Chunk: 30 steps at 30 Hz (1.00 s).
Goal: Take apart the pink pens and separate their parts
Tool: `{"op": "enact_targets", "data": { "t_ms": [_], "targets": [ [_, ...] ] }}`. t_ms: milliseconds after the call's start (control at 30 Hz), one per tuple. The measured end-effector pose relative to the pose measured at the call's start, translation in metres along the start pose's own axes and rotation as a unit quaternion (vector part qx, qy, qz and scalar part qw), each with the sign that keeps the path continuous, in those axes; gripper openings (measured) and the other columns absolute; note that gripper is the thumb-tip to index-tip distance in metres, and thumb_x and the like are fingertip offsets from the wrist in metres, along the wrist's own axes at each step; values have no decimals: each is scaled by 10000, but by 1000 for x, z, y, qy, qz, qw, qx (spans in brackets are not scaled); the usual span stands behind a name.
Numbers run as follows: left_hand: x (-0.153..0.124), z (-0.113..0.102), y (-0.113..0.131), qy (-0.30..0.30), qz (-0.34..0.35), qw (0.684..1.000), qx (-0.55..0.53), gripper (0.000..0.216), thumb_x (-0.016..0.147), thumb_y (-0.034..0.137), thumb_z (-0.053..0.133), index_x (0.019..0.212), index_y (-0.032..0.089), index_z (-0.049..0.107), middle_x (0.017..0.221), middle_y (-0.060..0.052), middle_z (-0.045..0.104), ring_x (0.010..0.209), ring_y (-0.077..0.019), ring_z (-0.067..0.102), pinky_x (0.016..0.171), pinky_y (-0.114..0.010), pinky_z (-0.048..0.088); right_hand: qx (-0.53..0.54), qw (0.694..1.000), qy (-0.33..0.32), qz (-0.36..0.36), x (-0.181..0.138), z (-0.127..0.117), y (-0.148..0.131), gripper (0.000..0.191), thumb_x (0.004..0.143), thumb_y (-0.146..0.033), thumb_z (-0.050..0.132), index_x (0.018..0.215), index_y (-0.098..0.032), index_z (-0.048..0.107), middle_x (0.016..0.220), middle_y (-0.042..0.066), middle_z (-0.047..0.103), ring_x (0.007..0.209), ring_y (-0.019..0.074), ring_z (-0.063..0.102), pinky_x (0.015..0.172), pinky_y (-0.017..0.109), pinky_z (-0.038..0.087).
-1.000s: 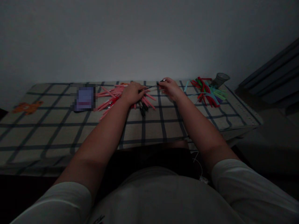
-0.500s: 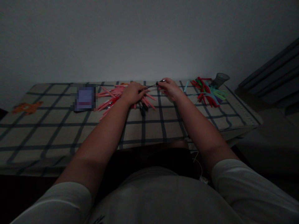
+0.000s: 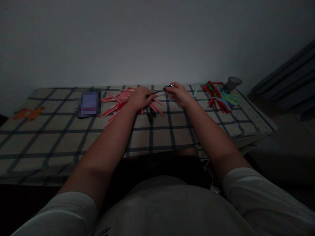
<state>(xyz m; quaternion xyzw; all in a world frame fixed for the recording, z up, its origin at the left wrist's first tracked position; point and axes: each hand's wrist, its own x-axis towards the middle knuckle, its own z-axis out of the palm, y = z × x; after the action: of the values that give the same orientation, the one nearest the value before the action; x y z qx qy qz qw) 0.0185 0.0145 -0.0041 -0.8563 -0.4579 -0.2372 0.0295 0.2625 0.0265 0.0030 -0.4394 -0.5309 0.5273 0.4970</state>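
Observation:
My left hand rests over a pile of pink pencil-like sticks, its fingertips closed at the left end of a thin dark pen-like stick. The stick's right end, thicker and black, is pinched between the fingers of my right hand, which is raised a little above the cloth. Several dark pens or markers poke out from under my left hand towards me. Dim light hides the finer details of the stick, and my left hand covers part of the pile.
On the right lie red, green and blue strips beside a tilted clear cup. A blurred-out dark device lies left of the sticks, an orange animal-shaped piece farther left. Beneath everything is a checked tablecloth, with a wall behind.

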Motion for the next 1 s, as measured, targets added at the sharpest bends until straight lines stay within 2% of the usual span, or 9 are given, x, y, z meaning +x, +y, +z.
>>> {"op": "enact_targets", "data": {
  "t_ms": [233,500,733,1000],
  "targets": [
    [-1,-2,2,-10,13,1000,-3,459,1103,476,518,1326,219,826,1117,-118,806,1105,-289,689,975,-404,483,4,999,-30,-16,0,0,4,454,666,-360,924,932,-265,569,908,-23,734,811,140,672,593,203,402],
    [-1,-5,4,-25,32,999,-3,475,1103,492,489,1274,217,837,1044,-122,786,1026,-288,669,941,-412,471,-6,998,-64,-22,-2,2,6,424,677,-320,928,928,-265,591,842,-46,705,776,131,661,595,196,404],
    [0,-3,2,-26,35,999,-4,440,1091,480,503,1277,244,823,1073,-105,793,1053,-281,666,961,-397,469,-12,996,-85,-17,-4,3,7,422,676,-312,933,928,-260,597,827,-48,702,775,121,664,588,191,407],
    [0,-6,6,-44,35,998,3,444,1087,457,517,1287,201,821,1085,-134,785,1056,-299,667,958,-410,467,-2,993,-114,-38,-1,0,11,457,656,-337,950,935,-254,598,782,-54,673,746,121,639,583,200,407]
  ]
}}
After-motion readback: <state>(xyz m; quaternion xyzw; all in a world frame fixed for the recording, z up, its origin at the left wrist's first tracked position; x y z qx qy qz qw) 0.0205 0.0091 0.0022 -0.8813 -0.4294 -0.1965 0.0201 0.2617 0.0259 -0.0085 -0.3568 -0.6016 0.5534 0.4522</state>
